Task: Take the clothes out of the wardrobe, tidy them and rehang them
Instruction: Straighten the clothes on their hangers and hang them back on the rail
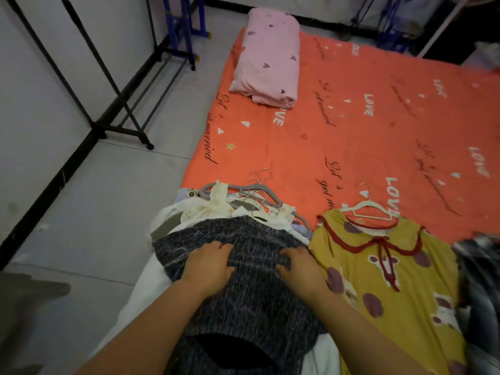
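Note:
A dark grey knitted garment (243,299) lies on top of a pile of light clothes on grey hangers (243,201) at the near edge of the orange bed cover (351,136). My left hand (209,266) rests flat on the knit, fingers spread. My right hand (303,269) lies on its right side, fingers slightly bent and pressing the fabric. To the right a yellow dress (392,274) with red collar trim lies flat on a white hanger (370,209). A dark patterned garment (479,266) shows at the far right, blurred.
A pink pillow (267,58) sits at the head of the bed cover. A black metal clothes rack (113,85) stands on the pale tiled floor (94,226) to the left. Blue frames (181,25) stand against the back wall.

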`<action>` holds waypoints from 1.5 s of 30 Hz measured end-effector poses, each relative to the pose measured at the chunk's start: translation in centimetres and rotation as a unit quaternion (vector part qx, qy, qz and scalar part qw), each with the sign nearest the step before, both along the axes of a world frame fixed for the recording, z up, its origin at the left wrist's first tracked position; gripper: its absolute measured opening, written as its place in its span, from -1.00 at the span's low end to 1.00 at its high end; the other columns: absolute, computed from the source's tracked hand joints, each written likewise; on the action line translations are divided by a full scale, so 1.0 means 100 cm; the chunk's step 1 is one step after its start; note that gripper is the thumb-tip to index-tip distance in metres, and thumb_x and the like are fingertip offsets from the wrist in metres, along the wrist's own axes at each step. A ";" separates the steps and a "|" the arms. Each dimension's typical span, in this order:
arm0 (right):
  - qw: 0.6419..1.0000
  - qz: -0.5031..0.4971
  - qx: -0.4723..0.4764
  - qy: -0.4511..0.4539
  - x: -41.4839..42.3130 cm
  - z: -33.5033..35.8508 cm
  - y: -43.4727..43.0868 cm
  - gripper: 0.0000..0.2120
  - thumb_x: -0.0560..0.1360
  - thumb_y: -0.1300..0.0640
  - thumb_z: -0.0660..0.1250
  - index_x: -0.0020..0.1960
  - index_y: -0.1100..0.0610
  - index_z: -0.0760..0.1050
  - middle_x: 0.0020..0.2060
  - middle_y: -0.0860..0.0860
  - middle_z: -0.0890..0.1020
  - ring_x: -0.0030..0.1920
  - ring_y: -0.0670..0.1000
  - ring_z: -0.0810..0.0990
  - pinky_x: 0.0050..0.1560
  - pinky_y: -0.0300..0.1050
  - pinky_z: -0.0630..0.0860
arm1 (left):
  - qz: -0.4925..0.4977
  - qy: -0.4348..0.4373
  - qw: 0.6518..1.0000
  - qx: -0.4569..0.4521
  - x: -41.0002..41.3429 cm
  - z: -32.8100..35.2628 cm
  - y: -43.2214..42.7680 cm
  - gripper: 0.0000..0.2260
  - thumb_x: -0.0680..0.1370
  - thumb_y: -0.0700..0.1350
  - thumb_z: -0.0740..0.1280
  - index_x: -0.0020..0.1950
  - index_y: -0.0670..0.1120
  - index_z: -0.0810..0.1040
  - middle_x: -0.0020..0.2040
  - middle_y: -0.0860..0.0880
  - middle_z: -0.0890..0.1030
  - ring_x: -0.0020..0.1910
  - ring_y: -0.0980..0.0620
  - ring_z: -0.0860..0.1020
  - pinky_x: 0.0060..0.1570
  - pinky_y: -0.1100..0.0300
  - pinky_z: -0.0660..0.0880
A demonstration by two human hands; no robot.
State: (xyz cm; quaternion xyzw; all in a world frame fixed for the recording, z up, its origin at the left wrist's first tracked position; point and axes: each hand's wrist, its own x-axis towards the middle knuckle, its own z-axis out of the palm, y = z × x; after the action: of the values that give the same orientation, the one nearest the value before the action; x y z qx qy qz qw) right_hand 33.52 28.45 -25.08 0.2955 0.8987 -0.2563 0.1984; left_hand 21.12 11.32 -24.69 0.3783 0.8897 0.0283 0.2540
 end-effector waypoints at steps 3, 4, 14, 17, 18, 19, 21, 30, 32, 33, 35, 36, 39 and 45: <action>1.000 -0.013 0.004 -0.003 -0.017 -0.019 0.006 -0.60 0.58 0.01 0.23 0.38 0.13 0.35 0.28 0.10 0.42 0.22 0.11 0.44 0.25 -0.01 0.40 | 0.001 -0.010 1.000 0.004 -0.019 -0.020 0.007 -0.50 0.58 0.09 0.20 0.48 -0.02 0.18 0.34 -0.05 0.38 0.28 -0.07 0.38 0.21 0.03 0.36; 1.000 -0.015 0.006 -0.001 -0.023 -0.026 0.010 -0.62 0.58 0.01 0.22 0.35 0.14 0.38 0.26 0.11 0.45 0.19 0.11 0.47 0.20 -0.02 0.42 | 0.000 -0.011 1.000 0.006 -0.026 -0.027 0.009 -0.50 0.58 0.09 0.20 0.48 -0.01 0.18 0.34 -0.04 0.38 0.28 -0.07 0.38 0.21 0.03 0.36; 0.998 0.006 0.036 0.050 -0.119 -0.114 0.056 -0.73 0.59 0.11 0.18 0.24 0.13 0.51 0.13 0.17 0.55 0.10 0.20 0.50 0.09 0.04 0.45 | 0.019 0.020 0.999 0.034 -0.078 -0.108 0.046 -0.46 0.56 0.08 0.23 0.49 -0.02 0.17 0.40 -0.02 0.31 0.35 -0.04 0.29 0.28 0.06 0.32; 0.997 0.035 0.064 0.030 -0.137 -0.143 0.066 -0.72 0.61 0.10 0.13 0.21 0.10 0.53 0.10 0.15 0.56 0.08 0.20 0.47 0.02 0.01 0.46 | 0.017 0.019 0.999 0.030 -0.085 -0.131 0.058 -0.44 0.56 0.09 0.23 0.50 -0.03 0.14 0.43 -0.03 0.27 0.38 -0.05 0.25 0.32 0.05 0.28; 0.996 0.039 0.071 0.022 -0.140 -0.150 0.068 -0.72 0.61 0.10 0.12 0.21 0.10 0.53 0.09 0.14 0.55 0.09 0.20 0.47 0.00 0.00 0.46 | 0.015 0.019 0.999 0.026 -0.085 -0.137 0.060 -0.44 0.57 0.10 0.22 0.50 -0.03 0.14 0.44 -0.04 0.26 0.39 -0.05 0.24 0.34 0.05 0.27; 0.996 0.044 0.080 0.016 -0.142 -0.157 0.068 -0.72 0.61 0.10 0.11 0.19 0.10 0.54 0.08 0.13 0.55 0.09 0.20 0.46 -0.01 -0.01 0.44 | 0.017 0.017 0.999 0.023 -0.084 -0.143 0.062 -0.44 0.57 0.09 0.22 0.50 -0.03 0.14 0.44 -0.04 0.26 0.39 -0.05 0.23 0.36 0.04 0.25; 0.994 0.049 0.094 0.007 -0.144 -0.165 0.068 -0.74 0.61 0.10 0.12 0.14 0.11 0.55 0.05 0.12 0.55 0.07 0.19 0.46 -0.03 -0.02 0.42 | 0.027 0.010 0.999 0.029 -0.082 -0.151 0.065 -0.45 0.57 0.08 0.22 0.50 -0.03 0.14 0.44 -0.02 0.26 0.39 -0.03 0.23 0.37 0.04 0.24; 0.997 -0.037 0.009 0.073 -0.132 -0.124 0.070 -0.87 0.54 0.15 0.26 -0.09 0.13 0.59 -0.12 0.06 0.65 -0.07 0.12 0.57 -0.13 -0.06 0.47 | 0.071 0.062 0.991 0.091 -0.078 -0.125 0.074 -0.56 0.64 -0.01 0.06 0.51 -0.05 0.12 0.37 0.00 0.35 0.35 -0.01 0.25 0.38 0.02 0.14; 0.992 -0.071 -0.022 0.102 -0.119 -0.102 0.067 -0.88 0.54 0.13 0.29 -0.10 0.13 0.57 -0.15 0.04 0.65 -0.13 0.08 0.57 -0.22 -0.12 0.40 | 0.074 0.062 0.990 0.100 -0.076 -0.108 0.075 -0.58 0.64 0.01 0.05 0.50 -0.01 0.16 0.34 0.03 0.39 0.36 0.01 0.26 0.41 -0.01 0.01; 0.989 -0.084 -0.031 0.119 -0.113 -0.090 0.065 -0.88 0.54 0.13 0.29 -0.11 0.13 0.56 -0.17 0.03 0.64 -0.14 0.07 0.56 -0.24 -0.13 0.38 | 0.072 0.062 0.990 0.106 -0.075 -0.099 0.075 -0.60 0.64 0.02 0.04 0.48 0.01 0.20 0.32 0.04 0.43 0.35 0.02 0.29 0.41 0.00 -0.04; 0.981 -0.106 -0.038 0.156 -0.102 -0.063 0.060 -0.88 0.54 0.17 0.28 -0.16 0.13 0.53 -0.20 0.04 0.62 -0.17 0.07 0.54 -0.26 -0.11 0.35 | 0.065 0.062 0.987 0.131 -0.073 -0.078 0.070 -0.65 0.64 0.02 0.07 0.41 0.03 0.35 0.24 0.04 0.51 0.28 0.02 0.38 0.40 0.03 -0.05; 0.978 -0.115 -0.037 0.173 -0.097 -0.049 0.057 -0.87 0.54 0.18 0.28 -0.18 0.14 0.52 -0.21 0.04 0.61 -0.18 0.07 0.52 -0.28 -0.11 0.32 | 0.061 0.064 0.985 0.151 -0.073 -0.066 0.067 -0.68 0.63 0.01 0.11 0.35 0.02 0.44 0.19 0.02 0.55 0.23 0.00 0.43 0.37 0.04 0.01; 0.968 -0.129 -0.015 0.214 -0.082 -0.004 0.046 -0.87 0.54 0.19 0.28 -0.16 0.19 0.54 -0.20 0.04 0.59 -0.21 0.03 0.46 -0.30 -0.11 0.26 | 0.048 0.083 0.972 0.213 -0.069 -0.029 0.053 -0.77 0.57 -0.04 0.27 0.15 -0.07 0.61 0.01 -0.06 0.63 0.03 -0.10 0.52 0.16 0.03 0.26; 0.942 -0.171 0.059 0.284 -0.040 0.093 0.017 -0.89 0.52 0.20 0.31 -0.17 0.18 0.54 -0.27 0.01 0.51 -0.23 0.04 0.39 -0.29 -0.08 0.24 | 0.010 0.102 0.940 0.326 -0.054 0.049 0.025 -0.91 0.41 -0.21 0.47 -0.11 -0.15 0.69 -0.21 -0.10 0.66 -0.18 -0.17 0.61 -0.09 -0.08 0.46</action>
State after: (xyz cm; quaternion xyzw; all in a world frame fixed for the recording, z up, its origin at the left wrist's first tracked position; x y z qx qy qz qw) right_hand 29.50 30.11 -15.82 0.3707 0.8673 -0.3059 -0.1294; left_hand 15.71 13.84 -19.81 0.4320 0.8566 0.2811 0.0241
